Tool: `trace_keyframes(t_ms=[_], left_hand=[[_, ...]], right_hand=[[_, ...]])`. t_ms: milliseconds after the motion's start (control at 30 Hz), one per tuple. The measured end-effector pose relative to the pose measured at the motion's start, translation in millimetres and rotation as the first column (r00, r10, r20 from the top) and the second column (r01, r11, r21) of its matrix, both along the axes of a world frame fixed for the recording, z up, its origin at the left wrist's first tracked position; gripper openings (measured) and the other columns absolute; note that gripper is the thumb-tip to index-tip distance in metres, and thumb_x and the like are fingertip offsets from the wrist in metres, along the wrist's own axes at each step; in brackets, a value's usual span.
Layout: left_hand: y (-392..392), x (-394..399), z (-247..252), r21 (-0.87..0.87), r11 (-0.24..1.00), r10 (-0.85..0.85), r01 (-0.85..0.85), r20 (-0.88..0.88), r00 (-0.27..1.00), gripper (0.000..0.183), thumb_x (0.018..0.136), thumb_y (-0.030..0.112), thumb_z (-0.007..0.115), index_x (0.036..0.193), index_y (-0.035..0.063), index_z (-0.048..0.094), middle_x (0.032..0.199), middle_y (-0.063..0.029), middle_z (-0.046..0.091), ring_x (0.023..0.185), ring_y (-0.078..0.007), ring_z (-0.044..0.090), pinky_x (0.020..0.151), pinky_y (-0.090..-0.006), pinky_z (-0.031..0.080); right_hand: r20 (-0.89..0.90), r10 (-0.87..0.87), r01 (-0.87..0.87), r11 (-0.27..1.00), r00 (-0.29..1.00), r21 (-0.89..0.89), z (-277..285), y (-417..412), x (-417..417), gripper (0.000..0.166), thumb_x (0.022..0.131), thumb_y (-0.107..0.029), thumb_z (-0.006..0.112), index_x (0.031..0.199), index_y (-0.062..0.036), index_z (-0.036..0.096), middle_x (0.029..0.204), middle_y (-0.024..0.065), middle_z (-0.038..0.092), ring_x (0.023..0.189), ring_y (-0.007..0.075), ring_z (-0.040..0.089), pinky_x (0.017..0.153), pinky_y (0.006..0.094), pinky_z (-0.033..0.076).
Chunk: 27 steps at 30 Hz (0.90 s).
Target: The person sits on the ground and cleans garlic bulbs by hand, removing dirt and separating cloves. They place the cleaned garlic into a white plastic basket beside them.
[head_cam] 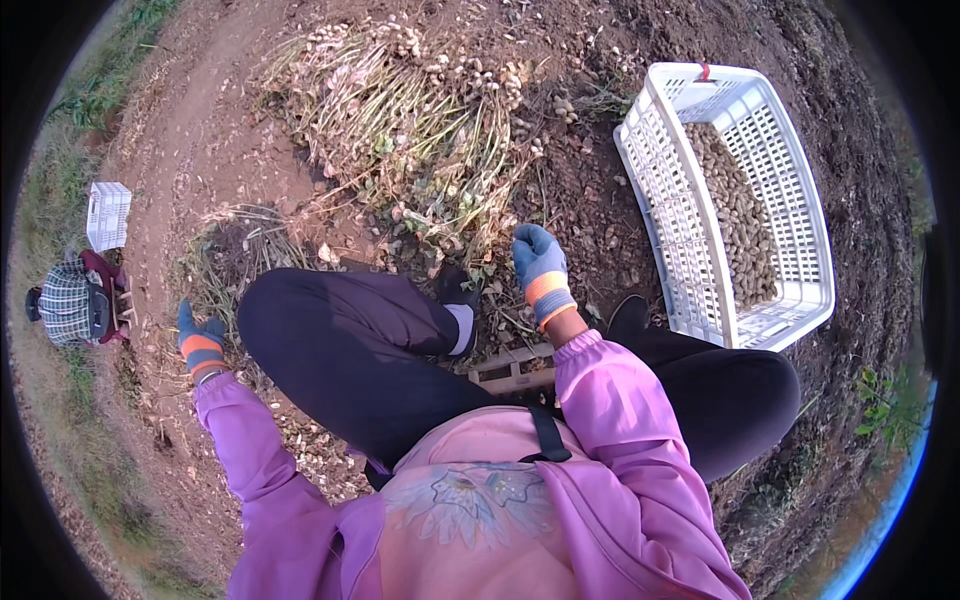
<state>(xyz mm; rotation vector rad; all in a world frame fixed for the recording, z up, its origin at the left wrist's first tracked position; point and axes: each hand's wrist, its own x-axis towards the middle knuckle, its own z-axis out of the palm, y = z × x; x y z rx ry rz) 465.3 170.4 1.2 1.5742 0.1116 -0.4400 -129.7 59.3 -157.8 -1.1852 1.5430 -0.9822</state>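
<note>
My left hand (200, 337), in a blue-grey glove with an orange cuff band, is out beside my left knee with its fingers apart. It is near a small heap of pulled peanut vines (262, 244), and nothing shows in it. My right hand (536, 259), gloved alike, is between my knees with its fingers curled in; no held thing shows. Just beyond it lies a large pile of peanut plants (405, 127), pods mostly toward the far side. To the right, a white plastic crate (679, 202) stands tilted in view, partly filled with loose peanuts (731, 217).
A low wooden stool or frame (514, 371) shows between my legs. Far left, a person in a checked top (71, 304) is bent over near another white crate (109, 215). Dry leaves and clods litter the soil (210, 112). A green plant (881, 401) grows at the right.
</note>
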Motion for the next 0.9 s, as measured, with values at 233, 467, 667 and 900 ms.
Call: trace_keyframes(t_ms=[233,467,667,900], left_hand=[[-5.4,-27.1,5.4,-0.126,0.982,-0.089,0.137,0.33,0.94,0.027,0.084,0.018,0.066,0.107,0.0064,0.059,0.07,-0.003,0.052,0.062,-0.0146,0.054,0.056,-0.0301,0.047],[-71.0,-172.7,94.5,-0.203,0.766,-0.449,0.611,0.511,0.733,0.03,0.092,0.008,0.052,0.121,0.001,0.051,0.116,-0.0109,0.057,0.107,-0.0208,0.058,0.09,-0.0325,0.05],[-96.8,-265.3,104.2,0.079,0.671,-0.615,0.737,0.615,0.494,0.033,0.094,0.008,0.047,0.125,-0.0023,0.048,0.125,-0.0122,0.052,0.112,-0.0207,0.055,0.095,-0.0326,0.046],[-115.8,-282.1,104.8,0.081,0.608,-0.717,0.789,0.483,0.503,0.034,0.095,0.008,0.043,0.127,-0.0026,0.047,0.128,-0.0134,0.051,0.113,-0.0209,0.054,0.095,-0.0327,0.046]], right_hand=[[-0.137,-0.027,-0.03,0.918,0.99,-0.395,32.2,-74.7,5.1,0.012,0.081,-0.01,0.057,0.089,-0.0057,0.066,0.091,0.0158,0.064,0.084,0.0336,0.062,0.076,0.0376,0.049],[-0.365,0.264,-0.208,0.96,0.893,0.187,-56.0,-133.9,28.9,0.02,0.075,-0.013,0.062,0.092,-0.0106,0.071,0.091,0.015,0.067,0.083,0.0334,0.065,0.077,0.0392,0.051],[-0.501,0.231,-0.161,0.97,0.834,0.18,-47.2,-116.6,44.4,0.023,0.078,-0.016,0.061,0.1,-0.0168,0.069,0.114,0.0119,0.059,0.098,0.0324,0.062,0.083,0.0379,0.05],[-0.618,0.259,-0.122,0.959,0.743,0.255,-38.6,-119.9,66.3,0.026,0.078,-0.019,0.061,0.103,-0.0163,0.065,0.118,0.0134,0.055,0.097,0.0333,0.062,0.081,0.0417,0.051]])
